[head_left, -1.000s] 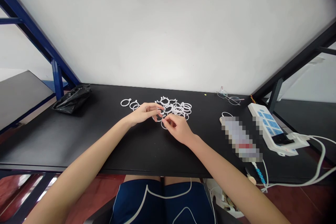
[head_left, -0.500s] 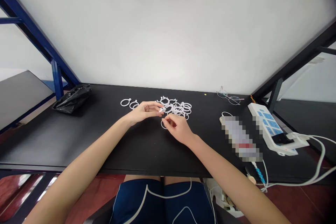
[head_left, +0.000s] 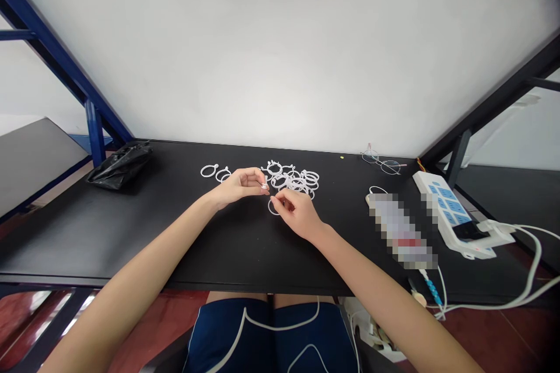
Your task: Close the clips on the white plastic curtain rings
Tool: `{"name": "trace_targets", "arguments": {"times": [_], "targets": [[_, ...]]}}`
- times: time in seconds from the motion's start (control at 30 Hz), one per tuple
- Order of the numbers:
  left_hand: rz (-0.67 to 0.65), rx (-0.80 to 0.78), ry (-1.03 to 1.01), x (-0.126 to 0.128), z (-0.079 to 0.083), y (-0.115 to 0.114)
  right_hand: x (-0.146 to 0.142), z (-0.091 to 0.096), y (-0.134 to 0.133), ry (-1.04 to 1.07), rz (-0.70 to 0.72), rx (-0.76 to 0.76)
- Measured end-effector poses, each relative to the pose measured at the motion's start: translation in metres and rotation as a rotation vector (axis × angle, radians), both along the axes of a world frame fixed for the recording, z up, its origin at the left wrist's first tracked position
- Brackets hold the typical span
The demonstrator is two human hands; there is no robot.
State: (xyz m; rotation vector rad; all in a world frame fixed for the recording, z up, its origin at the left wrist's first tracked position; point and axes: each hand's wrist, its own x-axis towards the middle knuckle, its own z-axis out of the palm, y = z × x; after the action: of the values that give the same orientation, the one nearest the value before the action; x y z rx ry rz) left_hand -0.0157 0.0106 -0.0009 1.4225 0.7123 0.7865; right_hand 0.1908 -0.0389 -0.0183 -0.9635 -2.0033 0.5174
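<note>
This seems to be a private room, at home or in a dormitory; which one, I cannot tell. A black counter [head_left: 184, 256] stands against a plain white wall [head_left: 271, 58], a blue metal frame [head_left: 65, 62] rises at its left, and the floor [head_left: 170, 310] below is reddish. Eyeglasses [head_left: 391, 167], a phone [head_left: 400, 230] joined to a cable [head_left: 432, 291], a power strip [head_left: 446, 204] and a plastic bag [head_left: 119, 168] lie there like everyday belongings.

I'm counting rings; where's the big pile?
In the head view, the pile lies near the centre, just beyond the right hand and left of the phone.
</note>
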Motion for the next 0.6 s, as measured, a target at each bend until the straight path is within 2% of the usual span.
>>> {"name": "trace_targets", "arguments": {"times": [0.6], "targets": [[0.017, 0.010, 0.068, 0.0010, 0.0018, -0.0007, 0.0000, -0.0003, -0.0003, 0.008, -0.007, 0.017]]}}
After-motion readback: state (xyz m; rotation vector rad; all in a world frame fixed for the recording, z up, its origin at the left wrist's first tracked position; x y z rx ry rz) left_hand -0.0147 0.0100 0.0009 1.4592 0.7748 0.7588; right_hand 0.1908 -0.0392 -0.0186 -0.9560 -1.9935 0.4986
